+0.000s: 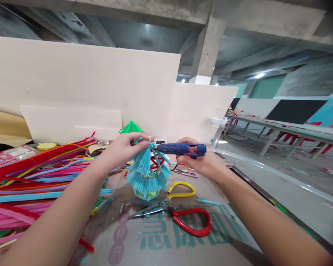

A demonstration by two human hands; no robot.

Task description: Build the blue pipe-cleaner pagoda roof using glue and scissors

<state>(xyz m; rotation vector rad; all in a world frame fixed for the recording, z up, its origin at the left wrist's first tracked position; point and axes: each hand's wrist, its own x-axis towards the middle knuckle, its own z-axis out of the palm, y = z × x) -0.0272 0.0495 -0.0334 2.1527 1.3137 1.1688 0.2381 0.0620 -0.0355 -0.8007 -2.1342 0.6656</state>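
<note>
In the middle of the table stands a tiered, skirt-like model of light blue pipe cleaners (148, 177), with a red lattice showing inside. My left hand (130, 146) pinches its top near a small pale stick. A blue glue gun (173, 149) is gripped in my right hand (195, 157); its nozzle points left and meets the model's upper part. Just in front lie open scissors (165, 204) with one yellow and one red handle. A short light blue piece (208, 202) rests right of them.
Bundles of colourful pipe cleaners (44, 184) cover the left side. Behind the model are a green umbrella-shaped piece (131, 127), a small white device (160, 140) and pink-handled snips (186, 173). A lidded clear jar (215, 131) stands back right, before white boards (86, 81).
</note>
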